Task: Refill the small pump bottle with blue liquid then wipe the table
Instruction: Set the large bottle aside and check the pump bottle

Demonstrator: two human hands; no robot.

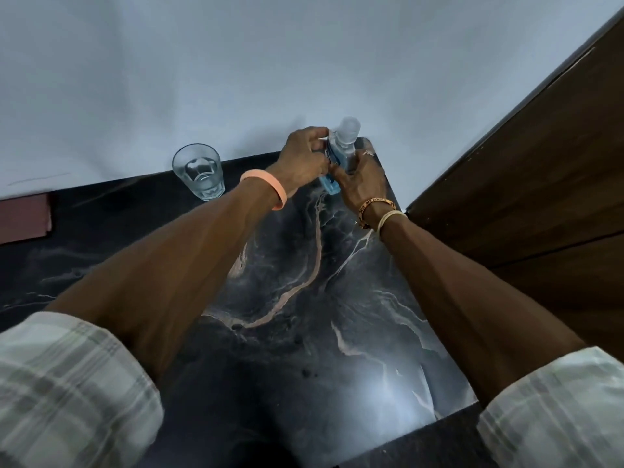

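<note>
Both the left hand (302,160) and right hand (361,182) clasp the bottle (337,153) at the table's (304,298) far right corner, seemingly opening it; uncapping calls for a steady twist.

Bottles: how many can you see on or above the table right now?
1: a small bottle of blue liquid, held by the left hand and right hand near the table's far edge. No second bottle shows.
</note>
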